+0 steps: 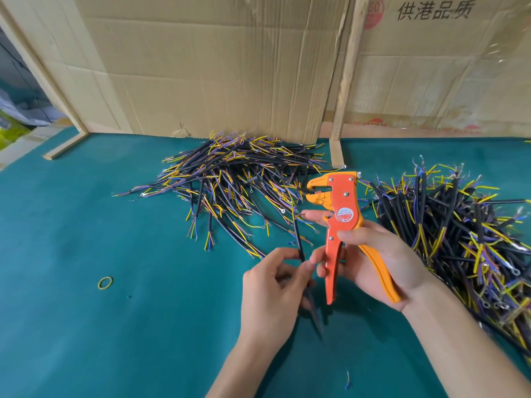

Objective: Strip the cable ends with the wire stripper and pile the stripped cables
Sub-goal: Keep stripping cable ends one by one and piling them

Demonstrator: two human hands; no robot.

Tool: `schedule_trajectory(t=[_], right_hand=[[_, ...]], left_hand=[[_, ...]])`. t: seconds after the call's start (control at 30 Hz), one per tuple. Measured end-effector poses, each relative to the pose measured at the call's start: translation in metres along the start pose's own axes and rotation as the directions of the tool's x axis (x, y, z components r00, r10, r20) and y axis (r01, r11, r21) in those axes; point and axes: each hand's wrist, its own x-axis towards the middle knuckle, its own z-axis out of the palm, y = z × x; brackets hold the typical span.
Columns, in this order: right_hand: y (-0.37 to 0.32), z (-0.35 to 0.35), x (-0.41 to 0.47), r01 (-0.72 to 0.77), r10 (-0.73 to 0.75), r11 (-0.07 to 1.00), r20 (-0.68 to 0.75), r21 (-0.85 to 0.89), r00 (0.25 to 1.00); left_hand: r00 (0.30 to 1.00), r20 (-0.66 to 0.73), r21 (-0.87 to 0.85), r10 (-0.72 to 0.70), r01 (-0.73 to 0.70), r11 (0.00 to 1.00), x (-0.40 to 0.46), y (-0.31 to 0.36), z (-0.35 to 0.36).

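Note:
My right hand (382, 259) grips the handles of an orange wire stripper (339, 219), held upright with its jaws pointing left and a short black scrap between them. My left hand (273, 288) pinches a black cable (298, 242) between thumb and fingers, just left of the stripper's handles; the cable's upper end shows thin coloured wires. A pile of black cables with yellow, blue and brown wire ends (230, 179) lies behind my hands at the centre of the table. A second, larger pile of cables (465, 242) lies to the right.
The table has a green felt top (115, 225). A yellow rubber band (105, 282) lies on it at the left, and a small blue wire scrap (348, 380) near the front. Cardboard sheets (215, 67) and wooden posts (344, 81) wall off the back.

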Motion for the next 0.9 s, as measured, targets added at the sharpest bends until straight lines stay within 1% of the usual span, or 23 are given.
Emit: schedule_trajectory(t=[0.1,0.17,0.2,0.33,0.5,0.63,0.7,0.9], right_hand=[[-0.006,-0.004,-0.002,0.030,-0.030,0.999,-0.013,-0.021,0.999],[-0.010,-0.008,-0.005,0.033,-0.035,0.999,-0.030,-0.042,0.999],[-0.012,-0.011,-0.006,0.030,-0.032,0.998,-0.032,-0.050,0.999],[-0.015,-0.016,-0.007,0.043,-0.046,0.997,-0.046,-0.058,0.998],[-0.016,-0.021,-0.006,0.090,-0.090,0.996,-0.123,-0.002,0.988],[-0.011,-0.022,-0.003,0.083,-0.084,0.997,-0.123,-0.011,0.989],[-0.009,-0.023,-0.001,0.076,-0.077,0.997,-0.128,-0.016,0.989],[-0.005,-0.027,0.002,0.076,-0.072,0.997,-0.133,0.020,0.988]], left_hand=[[0.999,0.038,-0.046,-0.003,0.004,0.999,0.015,0.007,0.008],[1.000,0.021,-0.017,0.008,-0.008,1.000,0.026,0.012,0.014],[1.000,0.014,-0.028,0.007,-0.006,1.000,0.033,0.015,0.017],[0.999,-0.016,-0.209,-0.050,0.046,0.977,0.055,0.026,0.030],[0.994,-0.042,-0.347,-0.099,0.078,0.935,0.070,0.025,0.047],[0.993,0.012,-0.446,-0.118,0.111,0.888,0.073,0.013,0.050],[0.995,0.014,-0.442,-0.096,0.093,0.892,0.077,0.009,0.049],[1.000,-0.020,-0.340,-0.016,0.008,0.940,0.085,0.008,0.049]])
